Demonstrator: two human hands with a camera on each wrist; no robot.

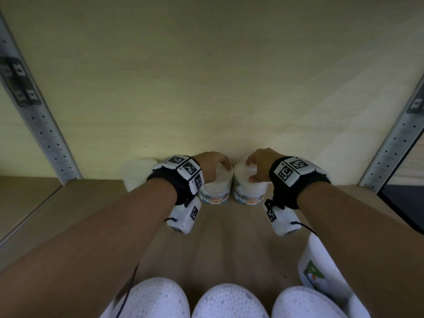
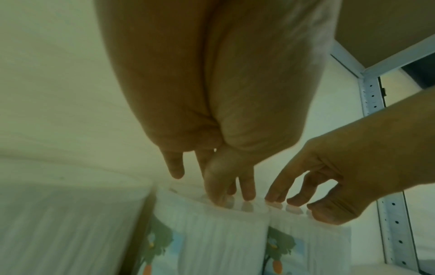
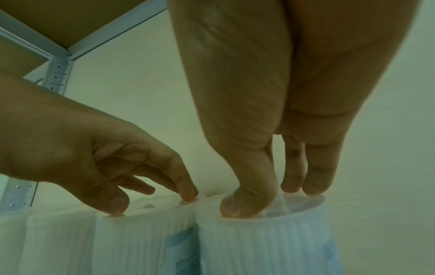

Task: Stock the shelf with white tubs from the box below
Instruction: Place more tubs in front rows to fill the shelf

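Two white cotton-bud tubs stand side by side on the wooden shelf, against the back panel. My left hand reaches down onto the left tub. In the left wrist view the left hand's thumb and fingertips rest on that tub's lid. My right hand rests the same way on the right tub. The right wrist view shows the right hand touching the lid of its tub. Neither hand wraps round a tub's side.
A third white tub stands left of the pair, partly behind my left wrist. Several more tubs sit below at the frame's bottom, one lying on its side. Perforated metal uprights flank the shelf.
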